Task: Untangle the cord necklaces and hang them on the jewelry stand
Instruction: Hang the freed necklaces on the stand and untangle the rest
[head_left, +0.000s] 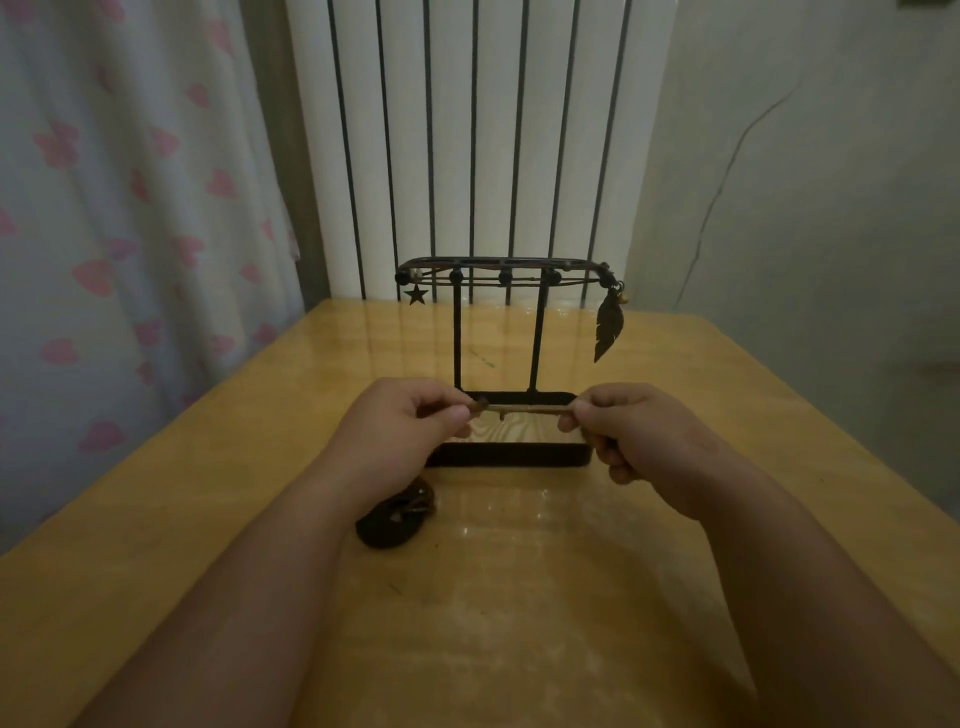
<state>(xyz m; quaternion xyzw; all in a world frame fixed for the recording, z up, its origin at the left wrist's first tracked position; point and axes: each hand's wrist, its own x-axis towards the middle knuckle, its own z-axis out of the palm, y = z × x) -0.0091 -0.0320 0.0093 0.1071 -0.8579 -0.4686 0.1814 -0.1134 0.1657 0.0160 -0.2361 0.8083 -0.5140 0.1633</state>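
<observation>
A black jewelry stand with two posts and a tray base stands mid-table. Cords hang along its top bar, with a star pendant at the left end and a feather pendant at the right. My left hand and my right hand pinch the two ends of a light cord necklace, stretched taut between them just in front of the stand's base. A dark coiled cord necklace lies on the table under my left wrist.
The yellow wooden table runs back to a white radiator. A curtain with pink hearts hangs at the left. A grey wall stands at the right.
</observation>
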